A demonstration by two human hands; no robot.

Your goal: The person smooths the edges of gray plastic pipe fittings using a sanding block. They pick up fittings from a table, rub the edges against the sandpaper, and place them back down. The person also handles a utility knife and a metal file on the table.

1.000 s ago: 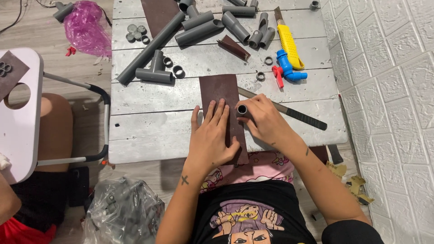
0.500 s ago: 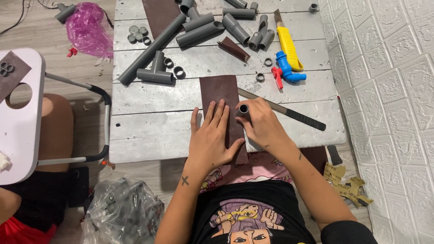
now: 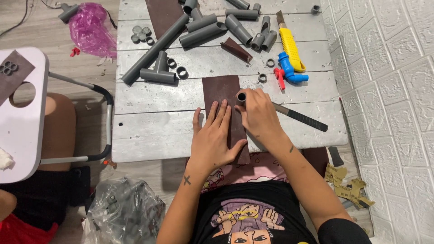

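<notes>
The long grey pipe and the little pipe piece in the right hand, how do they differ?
The long grey pipe lies flat and slanted on the table, untouched; the little pipe piece stands on end on the brown sandpaper sheet, in the grip of the right hand. The long pipe spans several planks; the little piece is a short stub. The left hand presses the sheet flat. Both look like grey plastic tube.

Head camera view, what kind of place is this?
Likely a makeshift home workshop: grey pipe pieces on a worn plank table, a sandpaper sheet under the left hand, and a file.
</notes>
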